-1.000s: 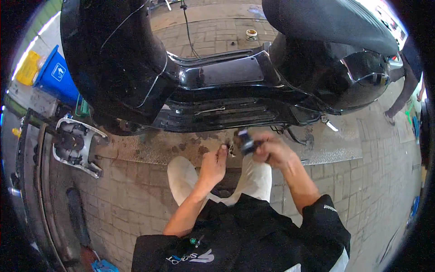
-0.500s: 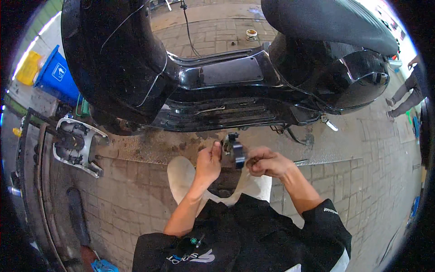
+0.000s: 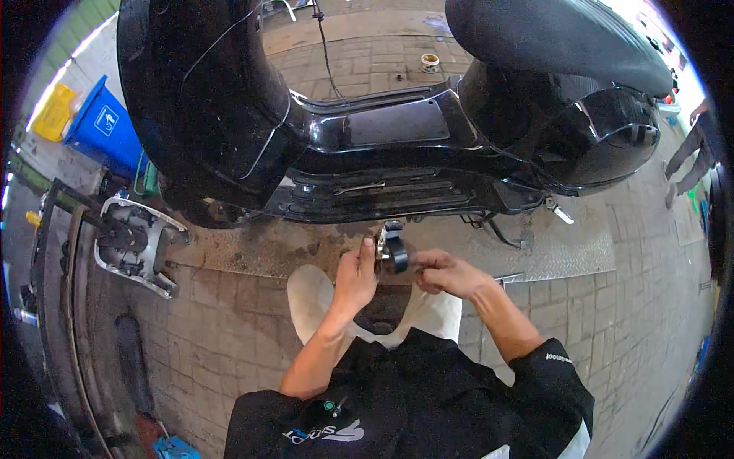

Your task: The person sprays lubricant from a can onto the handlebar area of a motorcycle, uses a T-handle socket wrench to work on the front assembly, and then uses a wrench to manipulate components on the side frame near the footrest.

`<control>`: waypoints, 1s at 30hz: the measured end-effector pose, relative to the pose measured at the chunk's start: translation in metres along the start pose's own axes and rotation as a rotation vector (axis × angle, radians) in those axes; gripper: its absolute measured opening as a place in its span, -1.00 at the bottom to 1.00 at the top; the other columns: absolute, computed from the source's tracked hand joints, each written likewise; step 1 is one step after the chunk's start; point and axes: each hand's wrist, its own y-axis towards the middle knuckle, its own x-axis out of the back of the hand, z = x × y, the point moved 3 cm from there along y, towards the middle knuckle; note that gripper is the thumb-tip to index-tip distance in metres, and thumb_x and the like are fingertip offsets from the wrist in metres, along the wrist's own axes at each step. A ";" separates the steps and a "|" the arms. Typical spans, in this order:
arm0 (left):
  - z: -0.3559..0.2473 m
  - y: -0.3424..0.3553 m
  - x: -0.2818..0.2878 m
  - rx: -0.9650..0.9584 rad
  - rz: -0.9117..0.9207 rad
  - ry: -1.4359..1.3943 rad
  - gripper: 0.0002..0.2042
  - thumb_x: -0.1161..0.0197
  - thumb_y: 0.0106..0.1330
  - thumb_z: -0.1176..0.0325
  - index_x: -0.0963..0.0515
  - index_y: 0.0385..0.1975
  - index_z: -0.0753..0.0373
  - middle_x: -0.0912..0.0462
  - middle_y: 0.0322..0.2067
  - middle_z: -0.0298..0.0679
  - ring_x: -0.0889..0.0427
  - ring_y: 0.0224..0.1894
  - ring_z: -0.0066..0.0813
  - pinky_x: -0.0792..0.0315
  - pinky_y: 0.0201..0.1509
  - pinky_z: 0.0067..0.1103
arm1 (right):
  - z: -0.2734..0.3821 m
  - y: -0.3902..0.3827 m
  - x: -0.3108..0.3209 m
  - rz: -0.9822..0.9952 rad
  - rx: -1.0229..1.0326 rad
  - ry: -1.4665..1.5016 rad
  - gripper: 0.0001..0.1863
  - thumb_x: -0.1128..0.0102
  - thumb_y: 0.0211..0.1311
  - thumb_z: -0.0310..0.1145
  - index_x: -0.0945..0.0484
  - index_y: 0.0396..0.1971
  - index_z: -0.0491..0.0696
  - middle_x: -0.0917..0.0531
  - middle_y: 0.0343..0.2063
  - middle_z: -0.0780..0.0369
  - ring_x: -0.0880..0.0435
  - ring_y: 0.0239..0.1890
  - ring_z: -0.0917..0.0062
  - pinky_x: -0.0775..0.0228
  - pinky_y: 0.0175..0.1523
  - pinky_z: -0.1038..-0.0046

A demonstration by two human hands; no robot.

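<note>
In front of the black scooter (image 3: 401,125), my left hand (image 3: 356,277) grips a small black round part with a metal bracket (image 3: 395,255), thumb up along its left side. My right hand (image 3: 449,273) is just right of that part, its fingers curled together and slightly blurred. Whether those fingertips touch the part or pinch something small cannot be made out. On the scooter's ribbed footboard lies a wrench (image 3: 361,188).
A white-edged scooter panel (image 3: 138,243) lies on the left beside a dark metal frame (image 3: 70,275). Behind it stands a blue bin (image 3: 103,122). Beyond the scooter is a small round tub (image 3: 430,63). Another person's legs (image 3: 688,157) show at the far right.
The black part has turned slightly in my left hand, showing more of its round face. My right hand has shifted a little left. The whole view has moved slightly, and the other person's legs have shifted.
</note>
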 end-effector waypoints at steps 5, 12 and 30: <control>0.003 -0.003 -0.008 -0.160 -0.066 0.118 -0.51 0.27 0.27 0.06 -0.40 -0.70 0.31 -0.37 -0.79 -0.36 -0.30 -0.72 -0.62 -0.17 -0.63 -0.61 | 0.022 -0.009 0.008 0.038 0.115 0.159 -0.61 0.09 -0.22 -0.47 -0.42 -0.24 -0.16 -0.38 -0.65 0.39 -0.23 -0.65 0.77 -0.04 -0.58 0.72; 0.002 -0.011 -0.012 -0.014 0.034 0.043 -0.52 0.27 0.27 0.06 -0.37 -0.73 0.29 -0.32 -0.81 -0.32 -0.29 -0.73 -0.58 -0.17 -0.63 -0.60 | 0.014 0.015 0.027 -0.218 0.032 0.031 -0.62 0.09 -0.09 -0.43 -0.39 -0.16 -0.13 -0.41 -0.59 0.40 -0.27 -0.60 0.79 -0.10 -0.54 0.71; -0.018 -0.017 -0.012 0.148 0.081 -0.297 -0.48 0.24 0.21 -0.06 -0.30 -0.79 0.25 -0.25 -0.84 -0.42 -0.22 -0.78 -0.69 -0.10 -0.72 -0.69 | 0.040 -0.002 0.005 -0.384 0.555 -0.809 -0.64 0.04 -0.21 -0.51 -0.40 -0.27 -0.20 -0.45 -0.65 0.08 -0.46 -0.61 0.48 -0.27 -0.50 0.49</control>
